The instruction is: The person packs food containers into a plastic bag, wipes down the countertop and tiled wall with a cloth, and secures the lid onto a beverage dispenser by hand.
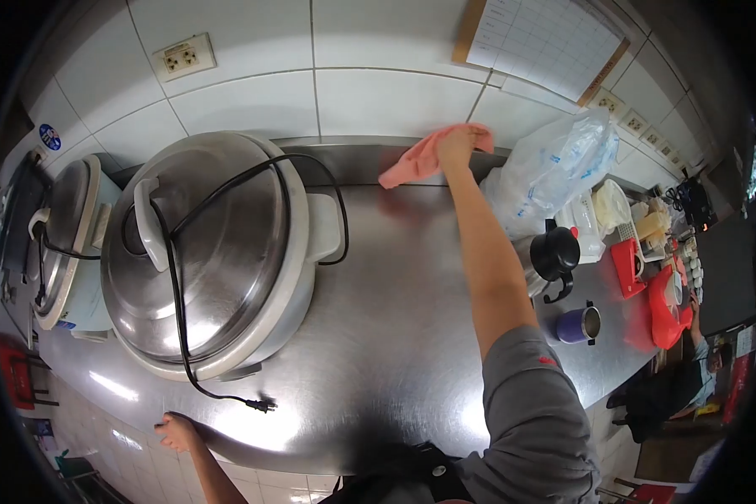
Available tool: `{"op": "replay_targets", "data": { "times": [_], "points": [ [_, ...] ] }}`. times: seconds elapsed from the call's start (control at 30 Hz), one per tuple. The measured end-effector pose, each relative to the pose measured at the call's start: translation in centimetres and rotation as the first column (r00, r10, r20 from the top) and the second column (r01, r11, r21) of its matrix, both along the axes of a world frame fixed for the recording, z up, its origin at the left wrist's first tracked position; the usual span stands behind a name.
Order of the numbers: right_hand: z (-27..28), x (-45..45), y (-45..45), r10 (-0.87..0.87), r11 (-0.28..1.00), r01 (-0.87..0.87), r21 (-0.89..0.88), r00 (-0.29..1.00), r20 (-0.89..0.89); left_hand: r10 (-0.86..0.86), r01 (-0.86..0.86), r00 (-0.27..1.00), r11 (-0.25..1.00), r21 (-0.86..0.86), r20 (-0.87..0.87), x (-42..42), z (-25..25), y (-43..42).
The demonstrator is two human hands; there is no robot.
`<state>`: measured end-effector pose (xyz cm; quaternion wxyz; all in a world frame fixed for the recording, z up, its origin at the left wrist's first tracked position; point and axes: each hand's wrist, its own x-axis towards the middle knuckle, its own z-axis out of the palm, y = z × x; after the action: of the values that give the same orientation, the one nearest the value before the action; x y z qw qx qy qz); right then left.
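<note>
My right hand (457, 149) is stretched out to the back of the steel table (378, 311), closed around a pink cloth (420, 161). The cloth presses against the raised steel strip along the wall. My left hand (177, 432) is at the front edge of the table, its fingers curled on the rim. Between the hands, on the left, stands a large rice cooker (214, 252) with a steel lid. Its black power cord (176, 294) lies over the lid, and the plug (262, 405) rests on the table near the front edge.
A second cooker (67, 235) stands at the far left. Right of my arm are a plastic bag (554, 168), a thermos jug (554, 252), a purple cup (578, 325) and a red bag (668, 311). Another person (672, 386) is at the far right. A wall socket (183, 57) is above.
</note>
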<state>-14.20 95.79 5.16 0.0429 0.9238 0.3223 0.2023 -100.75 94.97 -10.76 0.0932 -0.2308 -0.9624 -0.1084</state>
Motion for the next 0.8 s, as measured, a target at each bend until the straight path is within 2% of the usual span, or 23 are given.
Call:
{"op": "replay_targets", "data": {
  "times": [0.03, 0.07, 0.1, 0.13, 0.17, 0.2, 0.23, 0.27, 0.3, 0.33, 0.4, 0.43, 0.5, 0.53, 0.57, 0.6, 0.63, 0.7, 0.73, 0.77, 0.8],
  "points": [
    [1.6, -3.2, 0.4, -0.041, 0.969, 0.121, -0.217, 0.940, 0.339, 0.012, -0.012, 1.000, 1.000, -0.003, -0.006, 0.1, -0.1, 0.1],
    [2.9, -5.7, 1.6, -0.052, 0.947, 0.229, -0.227, 0.802, 0.594, 0.014, -0.014, 1.000, 1.000, 0.005, 0.002, 0.6, -0.2, 0.3],
    [3.9, -8.1, 2.8, -0.079, 0.942, 0.293, -0.160, 0.662, 0.746, 0.009, -0.009, 1.000, 1.000, 0.000, 0.007, 0.6, 0.0, 0.2],
    [4.8, -8.9, 3.2, -0.079, 0.944, 0.289, -0.159, 0.668, 0.740, 0.002, -0.002, 1.000, 1.000, -0.009, 0.004, 0.3, 0.3, -0.1],
    [5.6, -9.8, 4.0, -0.033, 0.996, 0.085, -0.036, 0.688, 0.725, -0.001, 0.001, 1.000, 1.000, -0.007, -0.006, 0.0, 0.6, -0.2],
    [6.2, -10.2, 4.4, 0.016, 0.989, -0.119, 0.093, 0.693, 0.721, -0.013, 0.013, 1.000, 1.000, 0.001, 0.001, 0.1, 0.6, -0.4],
    [5.6, -8.4, 4.4, 0.012, 0.990, -0.112, 0.091, 0.693, 0.720, -0.026, 0.026, 1.000, 1.000, 0.005, 0.015, 0.4, 0.5, -0.4],
    [4.4, -5.5, 4.6, 0.121, 0.975, -0.194, 0.105, 0.868, 0.482, -0.029, 0.029, 0.999, 1.000, 0.008, 0.018, 0.8, 0.5, 0.0],
    [3.2, -3.6, 5.1, 0.243, 0.951, -0.273, 0.143, 0.949, 0.202, -0.015, 0.014, 1.000, 1.000, 0.011, 0.021, 1.0, 0.5, 0.2],
    [1.8, -3.1, 5.2, 0.246, 0.952, -0.275, 0.136, 0.949, 0.195, -0.001, 0.001, 1.000, 1.000, 0.003, 0.016, 0.7, 0.7, -0.2],
    [-0.1, -2.1, 4.9, 0.210, 0.971, -0.218, -0.100, 0.974, -0.082, 0.001, -0.001, 1.000, 1.000, -0.017, 0.013, 0.5, 0.7, -0.5],
    [-1.6, -2.5, 5.2, 0.210, 0.972, -0.217, -0.095, 0.975, -0.073, 0.004, -0.003, 1.000, 1.000, -0.016, 0.015, 0.7, 0.7, -0.3],
    [-4.6, -4.8, 6.6, 0.169, 0.985, -0.174, 0.001, 0.957, 0.234, 0.001, -0.001, 1.000, 1.000, 0.008, 0.020, 0.9, 0.7, 0.0],
    [-3.9, -4.7, 6.8, 0.169, 0.985, -0.175, 0.006, 0.958, 0.232, -0.005, 0.005, 1.000, 1.000, 0.013, 0.016, 0.7, 0.7, -0.2],
    [-2.5, -4.3, 6.6, 0.274, 0.892, -0.344, 0.294, 0.928, 0.254, -0.013, 0.013, 1.000, 1.000, 0.010, 0.012, 0.4, 0.6, -0.4],
    [-1.1, -3.9, 6.3, 0.358, 0.689, -0.474, 0.548, 0.880, 0.312, -0.014, 0.014, 1.000, 1.000, 0.010, 0.012, 0.3, 0.4, -0.4],
    [1.2, -5.0, 6.5, 0.354, 0.688, -0.471, 0.551, 0.882, 0.312, -0.010, 0.009, 1.000, 1.000, 0.013, 0.012, 0.4, 0.3, -0.2],
    [5.0, -8.5, 6.7, 0.252, 0.330, -0.229, 0.916, 0.956, 0.149, -0.013, 0.013, 1.000, 1.000, 0.020, 0.007, 0.0, 0.4, -0.1],
    [4.3, -8.4, 5.8, 0.250, 0.329, -0.234, 0.915, 0.956, 0.154, -0.012, 0.011, 1.000, 0.999, 0.036, 0.020, 0.2, 0.3, -0.1],
    [3.5, -7.6, 4.9, 0.283, 0.764, -0.321, 0.560, 0.946, 0.157, -0.011, 0.009, 0.999, 0.999, 0.053, 0.035, 0.7, 0.2, 0.4],
    [3.2, -7.3, 4.2, 0.301, 0.952, -0.306, 0.019, 0.944, 0.136, 0.000, -0.001, 1.000, 0.999, 0.041, 0.029, 1.1, 0.5, 0.4]
  ]
}}
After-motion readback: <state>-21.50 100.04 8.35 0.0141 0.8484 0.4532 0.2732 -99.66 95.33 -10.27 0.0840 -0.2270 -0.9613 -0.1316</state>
